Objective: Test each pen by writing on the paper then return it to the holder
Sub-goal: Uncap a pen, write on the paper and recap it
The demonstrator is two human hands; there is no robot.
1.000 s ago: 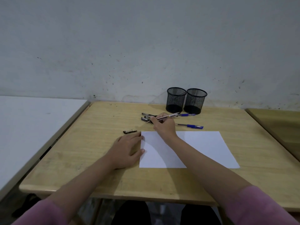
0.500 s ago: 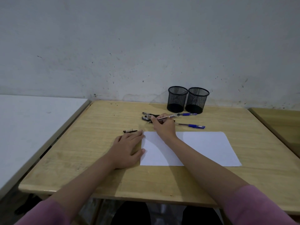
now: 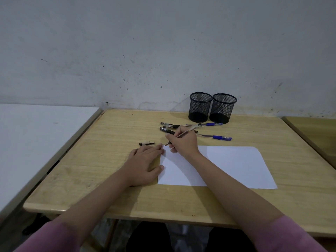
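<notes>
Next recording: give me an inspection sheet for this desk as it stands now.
Surface: wooden desk, bare wood around the sheet.
Job's things: white paper flat; two mesh holders, no pens visible in them; capped blue pens and black pens lying loose.
Clutter: black pen cap beside the paper.
Grippers: left hand flat, steadying the paper's edge; right hand grips an uncapped pen, tip at the paper's corner.
Cables: nothing seen.
Surroundings: scuffed wall, white table left.

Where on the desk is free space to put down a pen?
Bare wood lies left of the left hand, along the desk front edge below the paper, and right of the paper. It is crowded between the paper and the mesh holders, where loose pens lie.
</notes>
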